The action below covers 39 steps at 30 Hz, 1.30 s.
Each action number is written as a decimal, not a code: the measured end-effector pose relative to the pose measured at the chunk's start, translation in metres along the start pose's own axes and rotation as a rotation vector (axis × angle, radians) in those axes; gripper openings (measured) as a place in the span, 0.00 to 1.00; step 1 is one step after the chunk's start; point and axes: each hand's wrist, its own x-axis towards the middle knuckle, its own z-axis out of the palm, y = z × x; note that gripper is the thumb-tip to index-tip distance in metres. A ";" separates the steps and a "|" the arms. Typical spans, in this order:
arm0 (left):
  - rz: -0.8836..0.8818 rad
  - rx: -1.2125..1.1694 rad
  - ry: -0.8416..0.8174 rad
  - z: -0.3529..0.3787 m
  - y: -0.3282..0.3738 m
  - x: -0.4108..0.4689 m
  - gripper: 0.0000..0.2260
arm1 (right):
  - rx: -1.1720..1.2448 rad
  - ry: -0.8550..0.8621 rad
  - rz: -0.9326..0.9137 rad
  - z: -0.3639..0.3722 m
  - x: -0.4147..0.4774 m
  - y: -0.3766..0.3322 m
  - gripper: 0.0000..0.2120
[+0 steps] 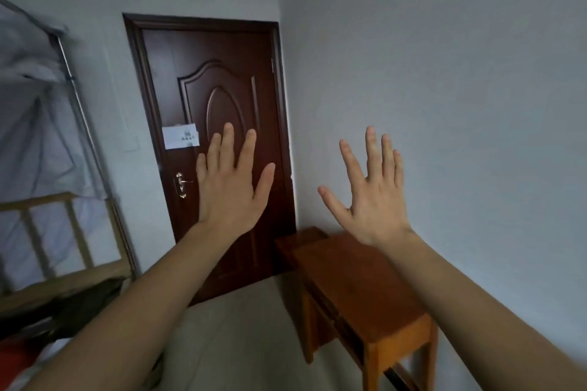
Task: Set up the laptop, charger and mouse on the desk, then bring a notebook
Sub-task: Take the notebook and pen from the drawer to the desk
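Two bare forearms are seen stretched forward from the bottom edge, the left forearm (133, 305) and the right forearm (470, 305) set well apart. Both hands are raised with their backs to the camera. The left hand (228, 194) is held flat with straight fingers, and the right hand (374, 200) is splayed wide. Nothing is held by either.

The left hand is framed against a dark brown panelled door (222, 73), which is shut. A white paper notice (180, 136) is stuck to it above a brass handle (181, 184). The right hand is seen against a pale wall (444, 73).

Below the right hand, a reddish wooden tabletop (359, 282) is set along that wall, with a darker, lower stand (298, 241) just beyond it by the door. At left, a wooden bed rail (63, 276) is seen beside a metal pole (85, 124) draped in grey cloth (28, 73). A pale floor (247, 343) is shown between bed and tabletop.
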 end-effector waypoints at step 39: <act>0.065 -0.082 -0.359 0.720 -0.339 0.384 0.30 | -0.107 -0.291 0.169 0.773 0.327 0.046 0.39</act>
